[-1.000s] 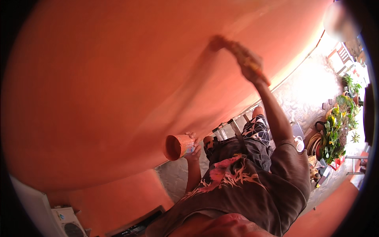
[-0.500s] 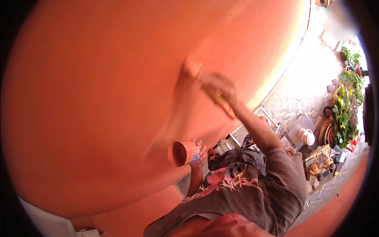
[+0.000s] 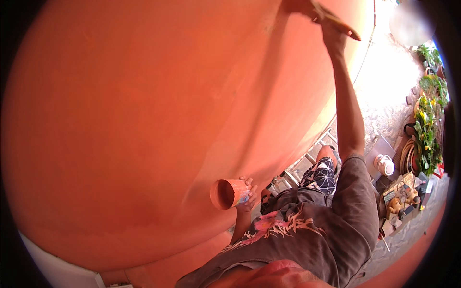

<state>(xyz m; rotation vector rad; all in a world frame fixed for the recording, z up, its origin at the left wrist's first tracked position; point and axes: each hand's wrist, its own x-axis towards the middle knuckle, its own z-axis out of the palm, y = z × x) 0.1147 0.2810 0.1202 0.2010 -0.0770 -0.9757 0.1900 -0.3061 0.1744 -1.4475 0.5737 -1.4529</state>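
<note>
A large orange-red wall (image 3: pixel 144 120) fills the left and middle of the view. Up at the top, my right hand (image 3: pixel 330 29) is closed round a paintbrush (image 3: pixel 348 30), its arm stretched far out. The brush handle points to the right; its bristles are dark and hard to make out, close to the wall at the upper edge. Low in the middle, my left hand (image 3: pixel 250 194) grips a paint pot (image 3: pixel 224 195), smeared orange, with its mouth turned toward the wall side. How much paint is inside cannot be seen.
Below my body a metal ladder (image 3: pixel 292 178) stands along the wall. To the right are a white bucket (image 3: pixel 384 164) on a board, a coiled hose (image 3: pixel 407 156), potted plants (image 3: pixel 425 127) and a heap of assorted objects (image 3: pixel 399 199). Sunlight glares off the paving beyond.
My right hand has swept up and to the right with the paintbrush, the arm straightening. The pot in my left hand has shifted slightly right and down in the view.
</note>
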